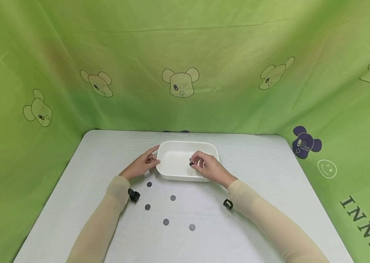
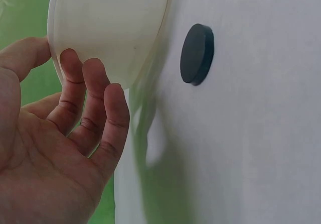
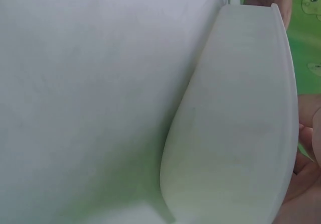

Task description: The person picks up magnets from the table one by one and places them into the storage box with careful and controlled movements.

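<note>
A white rectangular tray point(image 1: 175, 178) with rounded corners stands on the table. My left hand point(image 1: 141, 164) holds its left end, thumb at the rim and index finger reaching to the far corner. In the left wrist view the other fingers of this hand point(image 2: 85, 128) curl in front of the tray's wall point(image 2: 120, 23). Over the tray's right half, my right hand point(image 1: 209, 167) pinches a small black disc point(image 1: 191, 164) between thumb and fingers. Another dark spot shows just above it at the fingertips. In the right wrist view the tray's side point(image 3: 230, 113) hides the fingertips.
Several dark and grey discs lie scattered on the table in front of the tray, among them a dark disc point(image 1: 149, 184) by the left wrist and a grey disc point(image 1: 192, 227) nearest me. Green printed curtains point(image 1: 181, 109) hang behind and beside the white-covered table point(image 1: 254, 233).
</note>
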`<action>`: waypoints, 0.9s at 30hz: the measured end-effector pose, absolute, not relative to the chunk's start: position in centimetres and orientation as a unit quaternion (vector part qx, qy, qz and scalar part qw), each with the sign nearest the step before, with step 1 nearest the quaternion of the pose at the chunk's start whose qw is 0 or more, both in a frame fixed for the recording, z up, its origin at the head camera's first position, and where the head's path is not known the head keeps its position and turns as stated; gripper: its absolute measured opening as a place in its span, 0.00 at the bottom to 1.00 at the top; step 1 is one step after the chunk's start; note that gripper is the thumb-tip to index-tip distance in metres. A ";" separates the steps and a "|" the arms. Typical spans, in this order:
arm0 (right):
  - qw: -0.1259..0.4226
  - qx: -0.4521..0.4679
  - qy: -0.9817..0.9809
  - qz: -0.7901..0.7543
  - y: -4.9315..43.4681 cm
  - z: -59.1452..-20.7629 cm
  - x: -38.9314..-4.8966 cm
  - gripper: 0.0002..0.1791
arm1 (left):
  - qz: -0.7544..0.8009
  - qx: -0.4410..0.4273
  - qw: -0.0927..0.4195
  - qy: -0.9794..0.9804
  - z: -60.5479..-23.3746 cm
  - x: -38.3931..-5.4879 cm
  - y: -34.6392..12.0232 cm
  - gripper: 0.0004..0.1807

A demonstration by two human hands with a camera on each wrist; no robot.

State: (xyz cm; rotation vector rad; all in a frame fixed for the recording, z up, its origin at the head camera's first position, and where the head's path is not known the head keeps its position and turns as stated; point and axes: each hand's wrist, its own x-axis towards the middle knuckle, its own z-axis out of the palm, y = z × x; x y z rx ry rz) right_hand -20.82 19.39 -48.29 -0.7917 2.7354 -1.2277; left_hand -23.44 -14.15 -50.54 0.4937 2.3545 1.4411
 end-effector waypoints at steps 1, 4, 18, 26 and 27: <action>0.022 -0.255 0.882 -0.396 19.4 -48.3 -20.9 0.09 | 0.507 0.173 0.169 0.827 -50.5 -23.4 -14.2 0.40; 0.030 -0.252 0.883 -0.396 19.3 -48.3 -21.1 0.09 | 0.508 0.171 0.170 0.827 -50.4 -23.4 -14.2 0.40; 0.046 -0.245 0.888 -0.387 19.1 -48.4 -21.6 0.07 | 0.508 0.175 0.170 0.826 -50.5 -23.7 -14.2 0.40; 0.050 -0.254 0.892 -0.371 18.9 -48.8 -22.2 0.08 | 0.508 0.178 0.169 0.825 -50.8 -23.9 -14.3 0.41; 0.053 -0.252 0.893 -0.368 18.9 -48.8 -22.2 0.08 | 0.509 0.178 0.168 0.825 -50.8 -23.9 -14.3 0.41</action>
